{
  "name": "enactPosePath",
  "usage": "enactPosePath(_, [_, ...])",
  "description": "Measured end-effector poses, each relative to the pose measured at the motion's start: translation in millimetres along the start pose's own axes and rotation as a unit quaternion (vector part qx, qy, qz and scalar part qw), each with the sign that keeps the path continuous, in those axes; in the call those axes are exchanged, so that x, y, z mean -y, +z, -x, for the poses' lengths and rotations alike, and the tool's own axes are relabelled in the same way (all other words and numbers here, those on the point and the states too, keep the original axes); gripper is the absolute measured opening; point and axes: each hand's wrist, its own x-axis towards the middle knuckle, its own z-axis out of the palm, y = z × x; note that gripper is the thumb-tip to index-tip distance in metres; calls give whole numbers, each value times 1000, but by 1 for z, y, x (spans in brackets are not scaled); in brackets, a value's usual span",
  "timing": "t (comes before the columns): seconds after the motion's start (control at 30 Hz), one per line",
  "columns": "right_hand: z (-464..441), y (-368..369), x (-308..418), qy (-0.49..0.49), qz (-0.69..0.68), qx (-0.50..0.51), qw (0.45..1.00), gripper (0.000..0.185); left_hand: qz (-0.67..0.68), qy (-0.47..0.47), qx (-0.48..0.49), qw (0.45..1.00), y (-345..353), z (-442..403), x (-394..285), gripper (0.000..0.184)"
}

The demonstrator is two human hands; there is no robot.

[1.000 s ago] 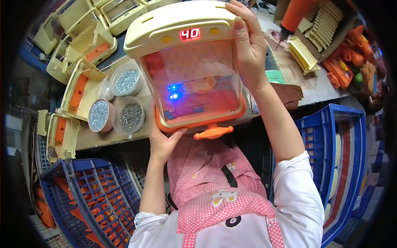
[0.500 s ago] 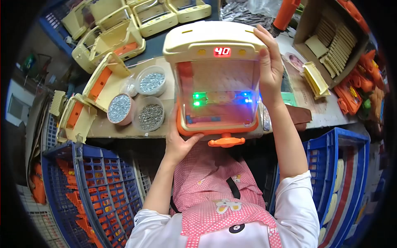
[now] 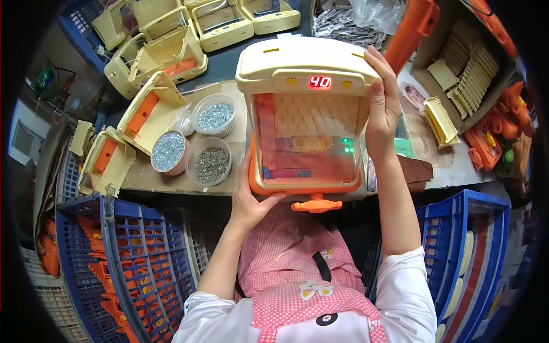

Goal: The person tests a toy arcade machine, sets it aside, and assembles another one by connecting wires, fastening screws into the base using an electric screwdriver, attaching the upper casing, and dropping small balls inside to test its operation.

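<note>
Hands curled around a cream machine, left hand at lower corner, right hand gripping upper side

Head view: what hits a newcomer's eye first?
The glowing red "40" display on the upper front of the cream-and-orange machine, held mid-view by the left hand at its lower left and the right hand at its upper right. Next, the green lights behind its clear front, toward the right, and the orange handle below.
</note>
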Motion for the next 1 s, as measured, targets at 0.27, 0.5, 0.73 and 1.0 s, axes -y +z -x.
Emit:
enactPosePath(0.27, [-2,0,-1,-13,-3,5,1000,42,-18,3,-4,1000,-1,1,3,114])
enactPosePath(0.5, [-1,4,3,17,-17,0,1000,46,-25,9,-4,1000,-2,-2,-3,114])
enactPosePath(0.73, [-3,2,6,13,-26,15,999,40,-28,23,-14,999,4,2,8,113])
enactPosePath(1.0, [-2,6,1,9,-57,-1,998,40,-31,20,-21,999,3,4,13,115])
